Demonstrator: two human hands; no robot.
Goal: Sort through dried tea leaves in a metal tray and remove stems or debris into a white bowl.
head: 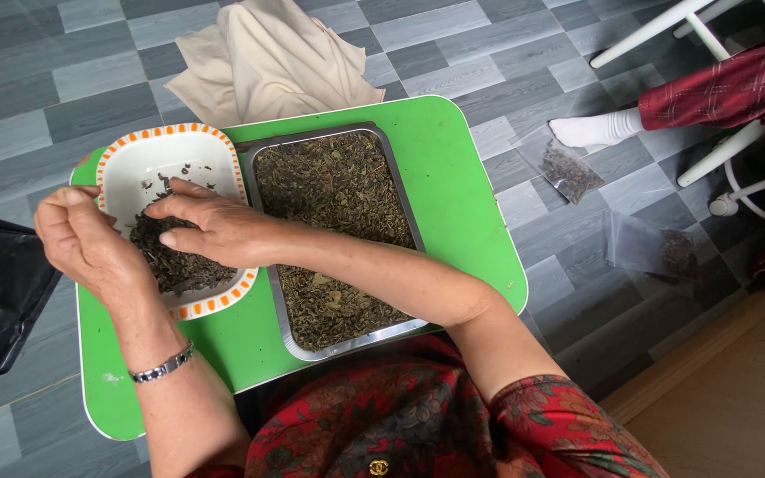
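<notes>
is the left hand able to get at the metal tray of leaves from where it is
Probably not directly: the left hand sits at the white dish's far side, and the right hand and forearm lie between it and the metal tray.

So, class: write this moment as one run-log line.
left hand: at rim of white dish | right hand: fingers in dried leaves | steel tray: full of leaves | green table
</notes>
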